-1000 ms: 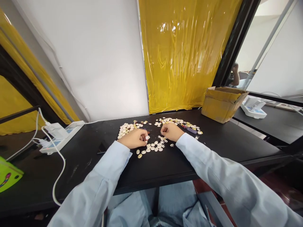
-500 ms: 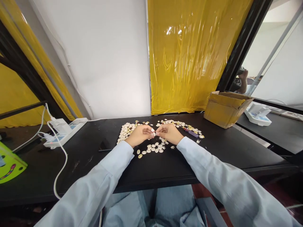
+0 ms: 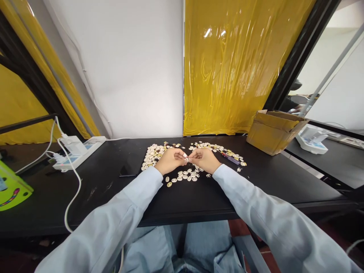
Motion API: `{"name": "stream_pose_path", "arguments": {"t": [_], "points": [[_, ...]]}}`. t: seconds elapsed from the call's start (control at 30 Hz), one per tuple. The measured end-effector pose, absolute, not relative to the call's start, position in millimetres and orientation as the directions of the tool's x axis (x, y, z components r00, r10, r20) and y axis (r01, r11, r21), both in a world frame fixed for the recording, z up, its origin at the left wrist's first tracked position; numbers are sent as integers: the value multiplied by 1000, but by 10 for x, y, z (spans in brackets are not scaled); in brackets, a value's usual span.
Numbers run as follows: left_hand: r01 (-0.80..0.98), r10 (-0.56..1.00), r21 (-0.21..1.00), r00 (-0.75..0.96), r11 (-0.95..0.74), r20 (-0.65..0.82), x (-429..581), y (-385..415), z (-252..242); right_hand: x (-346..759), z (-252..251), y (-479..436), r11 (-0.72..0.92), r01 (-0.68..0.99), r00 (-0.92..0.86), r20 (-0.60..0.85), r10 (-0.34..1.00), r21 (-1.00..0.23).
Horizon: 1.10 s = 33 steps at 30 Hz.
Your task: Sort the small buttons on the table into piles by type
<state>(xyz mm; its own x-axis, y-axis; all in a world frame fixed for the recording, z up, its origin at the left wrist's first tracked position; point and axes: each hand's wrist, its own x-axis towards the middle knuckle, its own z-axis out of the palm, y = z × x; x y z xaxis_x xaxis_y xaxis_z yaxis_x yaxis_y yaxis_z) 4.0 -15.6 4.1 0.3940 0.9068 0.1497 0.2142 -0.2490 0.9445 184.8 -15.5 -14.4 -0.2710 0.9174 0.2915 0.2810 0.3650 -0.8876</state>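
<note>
Over the black table (image 3: 184, 201), my left hand (image 3: 171, 160) and my right hand (image 3: 205, 159) meet with their fingertips pinched together. Between them is a small white piece (image 3: 187, 160), mostly covered by the fingers; both hands appear to grip it. Something white wraps a finger of my left hand. Around the hands lie many loose cream-white oval pieces (image 3: 180, 178) with two dark holes, some yellowish. A denser heap of ovals (image 3: 149, 157) spreads to the left. Further pieces (image 3: 212, 147) form a band behind and to the right of my right hand.
A purple-handled tool (image 3: 231, 159) lies among the pieces at right. A dark phone-like slab (image 3: 128, 170) is left of the heap. Beyond it stands a white power strip (image 3: 76, 155) with a trailing cable (image 3: 75, 204). An open cardboard box (image 3: 273, 134) sits at the back right.
My fingertips have come slightly closer together around the small white piece. The whole view has shifted a little. In the reflection at right, a person has changed posture.
</note>
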Motion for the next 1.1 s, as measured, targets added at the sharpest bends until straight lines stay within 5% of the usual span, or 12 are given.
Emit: {"name": "stream_pose_path", "arguments": {"t": [0.47, 0.73, 0.87, 1.1], "points": [[237, 892, 925, 414, -296, 179, 46, -180, 85, 1865, -77, -201, 387, 284, -285, 308, 908, -878], [625, 883, 624, 359, -469, 303, -129, -41, 90, 1942, -116, -158, 337, 648, -243, 233, 942, -683], [681, 864, 535, 353, -501, 360, -164, -85, 161, 1969, -146, -143, 343, 698, -268, 215, 939, -629], [551, 744, 684, 668, -477, -19, -236, -216, 327, 1931, -136, -128, 364, 634, -261, 254, 931, -682]]}}
